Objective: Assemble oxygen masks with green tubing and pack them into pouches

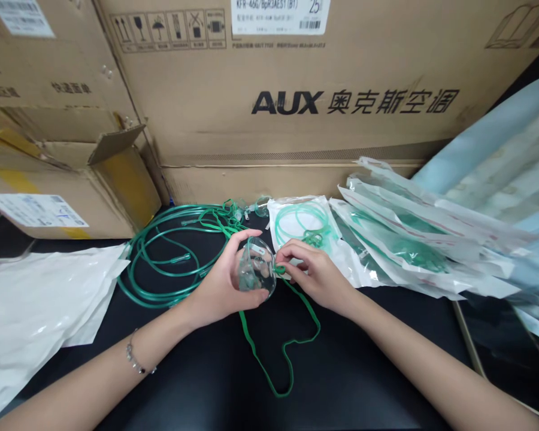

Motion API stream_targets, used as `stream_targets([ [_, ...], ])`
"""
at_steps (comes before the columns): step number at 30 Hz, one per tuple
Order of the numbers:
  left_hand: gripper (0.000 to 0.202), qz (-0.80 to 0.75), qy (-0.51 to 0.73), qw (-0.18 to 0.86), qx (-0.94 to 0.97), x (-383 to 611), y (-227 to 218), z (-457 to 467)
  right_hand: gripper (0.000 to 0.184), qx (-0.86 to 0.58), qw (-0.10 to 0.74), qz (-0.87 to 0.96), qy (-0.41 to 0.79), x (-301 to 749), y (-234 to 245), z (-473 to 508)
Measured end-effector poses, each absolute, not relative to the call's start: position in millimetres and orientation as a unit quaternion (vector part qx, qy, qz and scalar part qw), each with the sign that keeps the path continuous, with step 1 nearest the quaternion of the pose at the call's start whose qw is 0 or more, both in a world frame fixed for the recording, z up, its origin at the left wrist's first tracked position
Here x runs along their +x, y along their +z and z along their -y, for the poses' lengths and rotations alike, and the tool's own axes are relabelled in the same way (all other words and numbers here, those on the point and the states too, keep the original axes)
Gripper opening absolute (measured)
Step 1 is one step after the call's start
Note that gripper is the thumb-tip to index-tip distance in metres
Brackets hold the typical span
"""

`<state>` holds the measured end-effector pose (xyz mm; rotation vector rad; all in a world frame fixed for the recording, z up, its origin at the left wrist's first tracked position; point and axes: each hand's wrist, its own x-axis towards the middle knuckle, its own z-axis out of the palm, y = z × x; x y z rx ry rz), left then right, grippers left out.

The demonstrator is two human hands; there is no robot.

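Observation:
Clear plastic shows between the fingers of my left hand [224,281], which is wrapped around an oxygen mask [261,272]. At the mask's right edge, my right hand [312,269] pinches a green elastic strap [291,371]. The strap hangs from the mask and loops down over the black table in front of me. Just behind my left hand lie coils of green tubing [137,269], with more green straps and clear mask parts [240,211] at their far end. Beyond my right hand is a clear-fronted package [290,218] holding pale green tubing.
Several sealed packages [413,251] are piled at the right beside light blue plastic [471,149]. White wrappers [40,299] lie at the left. A large cardboard box [296,137] walls off the back, and a smaller open carton [67,185] stands at the left.

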<state>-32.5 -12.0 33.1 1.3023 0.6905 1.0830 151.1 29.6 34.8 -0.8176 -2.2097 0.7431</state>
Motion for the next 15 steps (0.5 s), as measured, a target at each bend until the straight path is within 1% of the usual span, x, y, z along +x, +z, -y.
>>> stream_targets([
  [8,0.072,-0.288,0.44,0.603,0.6,-35,33,14,0.011,-0.38,0.34,0.828,0.233,153,37,-34],
  [15,0.072,-0.277,0.443,0.609,0.596,-36,35,14,0.012,-0.423,0.331,0.82,0.197,159,40,-41],
])
